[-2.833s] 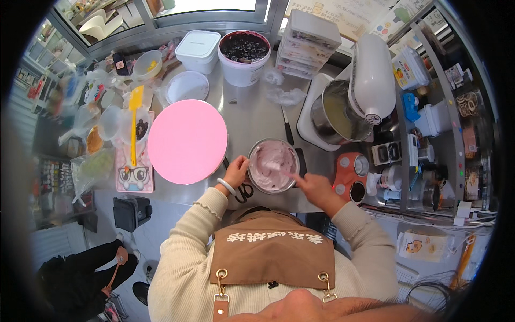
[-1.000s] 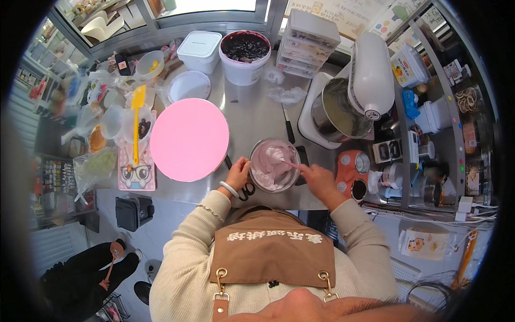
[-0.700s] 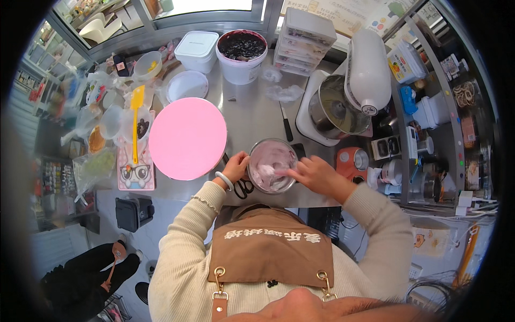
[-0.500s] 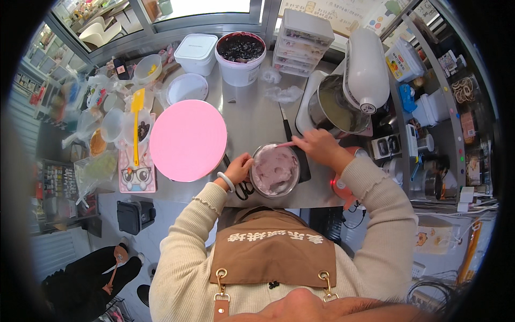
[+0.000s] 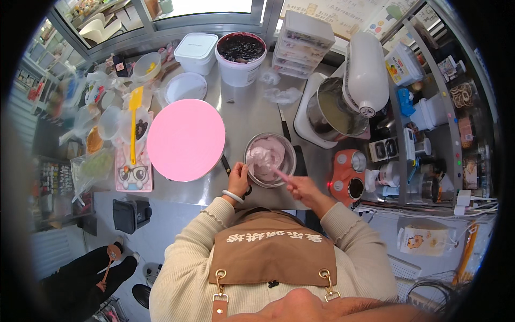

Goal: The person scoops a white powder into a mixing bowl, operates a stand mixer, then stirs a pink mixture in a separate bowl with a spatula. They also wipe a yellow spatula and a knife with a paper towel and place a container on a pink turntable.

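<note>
A metal bowl (image 5: 291, 170) stands near the table's front edge, holding pale pink whipped cream (image 5: 266, 155). My left hand (image 5: 237, 180) pinches the bowl's rim at its left side. In my right hand (image 5: 303, 189), at the bowl's lower right, is the pink handle of a spatula (image 5: 281, 174). Its far end dips into the cream, so the blade is hidden. Left of the bowl sits a round pink turntable (image 5: 186, 140).
Behind the bowl lie a knife (image 5: 285, 126) and crumpled plastic. A white tub of dark filling (image 5: 241, 73) stands at the back. At right are a stand mixer (image 5: 366, 75) and a red appliance (image 5: 343, 174). A yellow spatula (image 5: 134, 126) lies left among bags and bowls.
My right hand has come from the bowl's upper right toward me, to its lower right, swinging the spatula round. The bowl has shifted slightly away and left, and the cream's surface has changed shape.
</note>
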Demonstrator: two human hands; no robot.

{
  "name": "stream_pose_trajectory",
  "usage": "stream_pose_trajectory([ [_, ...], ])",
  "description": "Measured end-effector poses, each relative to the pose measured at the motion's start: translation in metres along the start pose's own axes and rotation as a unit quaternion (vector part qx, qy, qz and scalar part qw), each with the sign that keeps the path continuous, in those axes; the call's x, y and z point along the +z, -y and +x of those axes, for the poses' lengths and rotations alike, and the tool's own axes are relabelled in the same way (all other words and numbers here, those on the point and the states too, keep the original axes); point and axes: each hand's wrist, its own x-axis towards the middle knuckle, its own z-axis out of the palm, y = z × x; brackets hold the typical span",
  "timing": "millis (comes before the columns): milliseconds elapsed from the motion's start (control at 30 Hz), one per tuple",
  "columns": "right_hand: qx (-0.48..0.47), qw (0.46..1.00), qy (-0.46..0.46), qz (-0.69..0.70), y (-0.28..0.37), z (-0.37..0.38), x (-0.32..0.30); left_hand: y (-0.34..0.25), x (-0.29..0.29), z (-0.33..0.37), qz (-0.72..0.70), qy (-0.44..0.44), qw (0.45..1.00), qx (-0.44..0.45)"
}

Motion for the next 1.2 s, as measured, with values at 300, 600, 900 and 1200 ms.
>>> stream_pose_trajectory([
  [300,-0.466,0.512,-0.182,-0.698,0.010,-0.010,0.019,0.012,-0.015,0.003,-0.018,0.045,0.996,-0.074],
  [600,-0.434,0.469,-0.274,-0.719,0.042,-0.026,0.002,0.006,-0.020,0.010,-0.014,0.036,0.996,-0.084],
  [900,-0.373,0.533,-0.192,-0.735,0.020,-0.033,0.002,0.009,-0.006,0.007,-0.018,0.007,0.996,-0.083],
  [1200,-0.443,0.715,-0.120,-0.527,-0.047,-0.008,-0.011,0.019,-0.012,0.018,-0.058,-0.055,0.993,-0.084],
])
